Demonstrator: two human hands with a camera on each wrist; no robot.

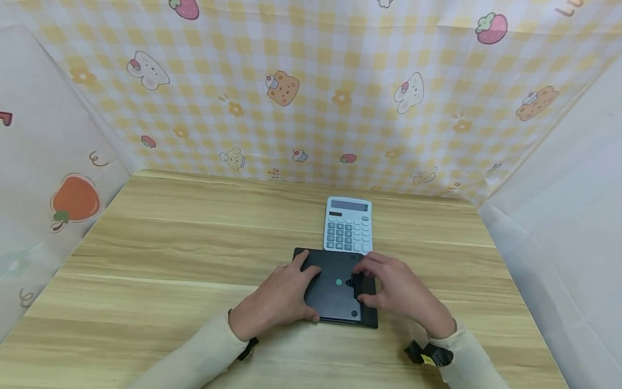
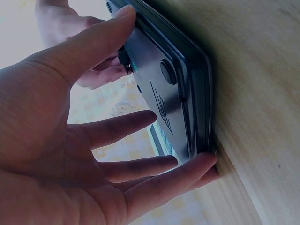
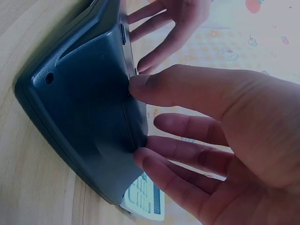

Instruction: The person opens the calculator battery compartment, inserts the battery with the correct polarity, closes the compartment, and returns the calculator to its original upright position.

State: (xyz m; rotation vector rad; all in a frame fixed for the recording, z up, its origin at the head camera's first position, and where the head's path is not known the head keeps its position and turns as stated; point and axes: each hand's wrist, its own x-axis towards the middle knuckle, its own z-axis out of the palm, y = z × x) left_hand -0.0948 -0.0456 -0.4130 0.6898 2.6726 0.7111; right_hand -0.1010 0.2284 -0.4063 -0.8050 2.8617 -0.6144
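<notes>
A black calculator (image 1: 325,294) lies face down, its underside with round rubber feet turned up. My left hand (image 1: 284,297) grips it across the left part, the thumb at the near edge and the fingers reaching to the far edge. At the right part of the underside, my right hand (image 1: 396,286) pinches a small black battery cover (image 1: 358,285) between thumb and fingers. The cover's tabbed edge points left, and in the left wrist view a dark piece of it (image 2: 124,57) stands up from the underside. The battery space is hidden.
A white calculator (image 1: 347,224) lies face up just beyond the black one, its display showing 0. The wooden table (image 1: 170,243) meets a checked cloth (image 1: 311,124) at the back and pale cloth sides. A camera (image 1: 430,354) is strapped at my right wrist.
</notes>
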